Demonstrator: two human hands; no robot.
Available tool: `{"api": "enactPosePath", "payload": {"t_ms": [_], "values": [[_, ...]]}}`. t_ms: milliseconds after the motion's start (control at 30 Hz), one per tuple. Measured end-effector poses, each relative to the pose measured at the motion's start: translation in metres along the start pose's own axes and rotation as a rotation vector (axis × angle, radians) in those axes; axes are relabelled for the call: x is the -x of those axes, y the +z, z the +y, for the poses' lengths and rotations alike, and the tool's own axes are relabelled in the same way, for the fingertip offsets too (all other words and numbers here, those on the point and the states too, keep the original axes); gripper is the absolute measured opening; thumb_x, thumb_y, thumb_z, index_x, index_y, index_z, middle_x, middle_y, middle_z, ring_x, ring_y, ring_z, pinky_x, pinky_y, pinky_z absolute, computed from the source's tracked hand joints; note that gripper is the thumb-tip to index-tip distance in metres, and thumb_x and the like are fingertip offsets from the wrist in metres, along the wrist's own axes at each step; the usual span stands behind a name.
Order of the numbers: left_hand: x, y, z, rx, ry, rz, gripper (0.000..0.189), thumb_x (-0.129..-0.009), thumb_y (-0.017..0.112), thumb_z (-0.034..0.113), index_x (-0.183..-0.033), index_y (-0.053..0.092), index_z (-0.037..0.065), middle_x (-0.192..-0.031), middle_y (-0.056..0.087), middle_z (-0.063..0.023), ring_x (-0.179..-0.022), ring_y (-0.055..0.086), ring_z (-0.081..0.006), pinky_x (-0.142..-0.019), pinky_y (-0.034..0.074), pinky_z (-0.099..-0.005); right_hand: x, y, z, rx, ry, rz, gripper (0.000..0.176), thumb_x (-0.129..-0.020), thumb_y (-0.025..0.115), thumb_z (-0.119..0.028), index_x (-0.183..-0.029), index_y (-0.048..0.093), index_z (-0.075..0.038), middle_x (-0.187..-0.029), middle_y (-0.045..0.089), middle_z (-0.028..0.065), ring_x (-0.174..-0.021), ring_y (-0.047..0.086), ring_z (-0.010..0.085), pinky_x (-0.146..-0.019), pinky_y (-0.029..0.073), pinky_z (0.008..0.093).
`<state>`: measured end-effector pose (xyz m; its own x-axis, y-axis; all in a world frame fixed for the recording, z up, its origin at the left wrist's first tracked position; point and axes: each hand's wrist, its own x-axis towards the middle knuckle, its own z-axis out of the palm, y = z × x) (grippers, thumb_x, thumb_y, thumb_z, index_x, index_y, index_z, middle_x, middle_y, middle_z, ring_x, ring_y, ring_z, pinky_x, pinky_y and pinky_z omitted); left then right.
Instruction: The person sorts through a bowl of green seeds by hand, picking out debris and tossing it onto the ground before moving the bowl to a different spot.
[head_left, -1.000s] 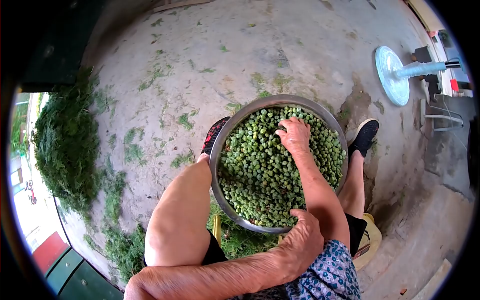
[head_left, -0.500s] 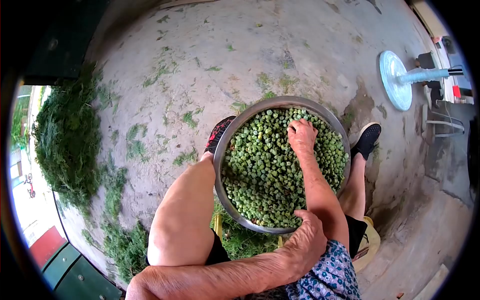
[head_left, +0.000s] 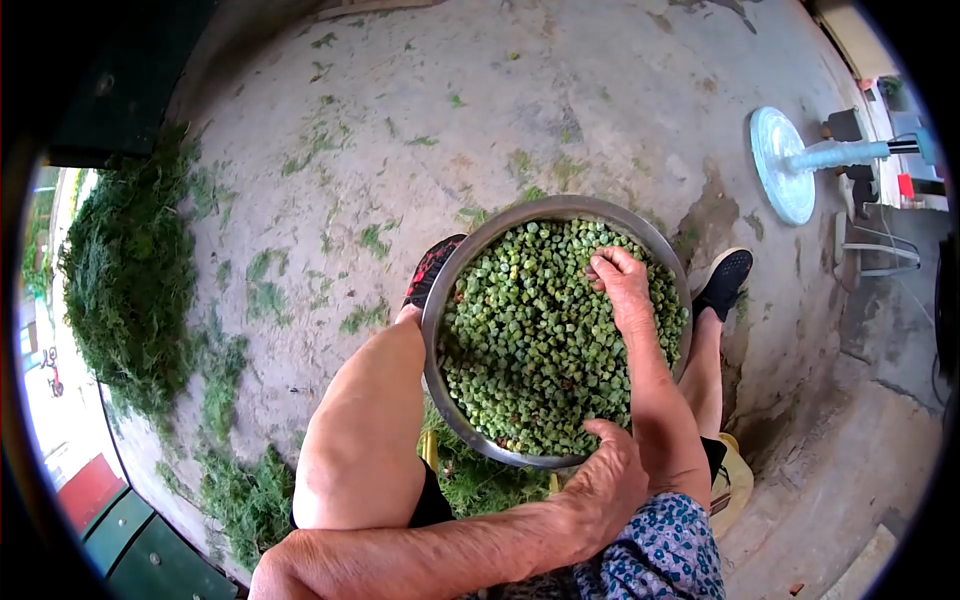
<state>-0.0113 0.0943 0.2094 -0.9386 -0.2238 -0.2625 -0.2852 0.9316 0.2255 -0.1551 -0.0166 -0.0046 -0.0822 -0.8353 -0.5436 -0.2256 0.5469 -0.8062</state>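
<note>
A wide metal basin (head_left: pixel 432 340) stands between the person's legs, filled with small, knobbly green seed cones (head_left: pixel 520 320). Over the right part of the heap is my right hand (head_left: pixel 622 283), its thumb and fingertips pinched together just above the cones. Whatever sits in that pinch is too small to make out. My left hand (head_left: pixel 610 480) is at the basin's near rim, close to the right forearm, with its thumb pointing to the cones. Its other fingers are hidden from view.
A big pile of feathery green sprigs (head_left: pixel 130 290) lies at the left, with more sprigs (head_left: pixel 245 495) nearer. Scraps of greenery litter the concrete floor (head_left: pixel 420 90). A stand with a round, wrapped base (head_left: pixel 783 165) is at the right, and green drawers (head_left: pixel 160 560) at lower left.
My right hand has shifted slightly right and towards me, lifting off the cones with its fingertips pinched. My left hand has hardly moved. The view has turned a little.
</note>
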Motion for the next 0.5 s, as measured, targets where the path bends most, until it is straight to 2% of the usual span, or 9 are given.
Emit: {"api": "enactPosePath", "payload": {"t_ms": [100,167,233,267,300,367,400,433,500], "values": [[0.003,-0.007,0.000,-0.131,-0.081,0.005,0.024,-0.080,0.053,0.019,-0.083,0.065,-0.001,-0.077,0.062,-0.0171,-0.078,0.061,-0.0306,-0.067,0.048,-0.0429,-0.006,-0.009,-0.011,0.283,0.029,-0.091,0.010,-0.083,0.063,-0.013,-0.088,0.064,-0.005,-0.078,0.064,0.0027,-0.066,0.059,0.0105,-0.060,0.049,0.0251],[0.002,0.001,0.004,-0.113,-0.036,0.004,0.024,-0.079,0.054,0.020,-0.082,0.066,-0.001,-0.078,0.062,-0.0173,-0.077,0.061,-0.0303,-0.066,0.048,-0.0429,-0.005,-0.011,-0.038,0.470,0.053,-0.080,0.010,-0.080,0.064,-0.010,-0.088,0.063,-0.003,-0.078,0.065,0.0055,-0.066,0.060,0.0143,-0.060,0.051,0.0263],[0.000,0.003,0.004,-0.168,-0.014,-0.018,0.024,-0.078,0.055,0.020,-0.082,0.066,-0.001,-0.078,0.063,-0.0174,-0.077,0.061,-0.0298,-0.066,0.048,-0.0428,-0.020,-0.021,-0.049,-0.304,-0.017,-0.062,0.013,-0.079,0.064,-0.005,-0.091,0.061,-0.001,-0.080,0.065,0.0094,-0.069,0.061,0.0191,-0.068,0.053,0.0311],[-0.002,0.003,0.007,-0.171,-0.055,-0.029,0.024,-0.078,0.056,0.020,-0.082,0.066,-0.001,-0.079,0.063,-0.0174,-0.077,0.061,-0.0292,-0.066,0.048,-0.0425,-0.031,-0.025,-0.059,-0.806,-0.253,-0.001,0.015,-0.081,0.062,-0.003,-0.095,0.058,0.002,-0.084,0.064,0.0123,-0.077,0.063,0.0225,-0.076,0.053,0.0354],[-0.003,0.002,0.006,-0.152,-0.044,-0.041,0.024,-0.077,0.057,0.020,-0.082,0.066,-0.001,-0.079,0.063,-0.0173,-0.077,0.061,-0.0290,-0.066,0.049,-0.0422,-0.036,-0.027,-0.057,-0.966,-0.227,0.082,0.014,-0.083,0.060,-0.002,-0.097,0.057,0.001,-0.090,0.065,0.0137,-0.084,0.064,0.0245,-0.080,0.053,0.0371],[-0.004,-0.001,0.003,-0.119,-0.029,-0.067,0.023,-0.077,0.058,0.019,-0.083,0.066,-0.002,-0.079,0.064,-0.0169,-0.077,0.062,-0.0286,-0.067,0.049,-0.0415,-0.039,-0.033,-0.041,-0.785,-0.103,0.074,0.016,-0.084,0.060,-0.003,-0.099,0.057,0.001,-0.094,0.065,0.0143,-0.089,0.064,0.0249,-0.081,0.053,0.0380],[-0.002,-0.003,0.001,-0.155,-0.034,-0.067,0.023,-0.077,0.061,0.020,-0.083,0.066,-0.002,-0.079,0.064,-0.0166,-0.077,0.062,-0.0280,-0.067,0.050,-0.0406,-0.036,-0.029,-0.035,-0.532,-0.042,0.120,0.020,-0.084,0.060,-0.004,-0.103,0.058,0.001,-0.095,0.065,0.0152,-0.088,0.064,0.0251,-0.082,0.052,0.0412],[-0.002,-0.004,0.001,-0.127,-0.030,-0.074,0.023,-0.077,0.061,0.020,-0.083,0.066,-0.001,-0.079,0.064,-0.0164,-0.077,0.062,-0.0278,-0.067,0.050,-0.0405,-0.032,-0.026,-0.024,-0.346,-0.022,0.113,0.024,-0.085,0.059,-0.008,-0.109,0.059,-0.001,-0.099,0.065,0.0138,-0.090,0.064,0.0238,-0.084,0.051,0.0391],[-0.003,-0.004,0.002,-0.070,-0.024,-0.089,0.022,-0.077,0.062,0.019,-0.083,0.066,-0.001,-0.080,0.064,-0.0160,-0.078,0.062,-0.0274,-0.067,0.050,-0.0402,-0.029,-0.017,-0.004,0.337,-0.074,0.178,0.034,-0.085,0.060,-0.009,-0.118,0.054,-0.003,-0.101,0.065,0.0140,-0.094,0.063,0.0267,-0.088,0.050,0.0351]]}}
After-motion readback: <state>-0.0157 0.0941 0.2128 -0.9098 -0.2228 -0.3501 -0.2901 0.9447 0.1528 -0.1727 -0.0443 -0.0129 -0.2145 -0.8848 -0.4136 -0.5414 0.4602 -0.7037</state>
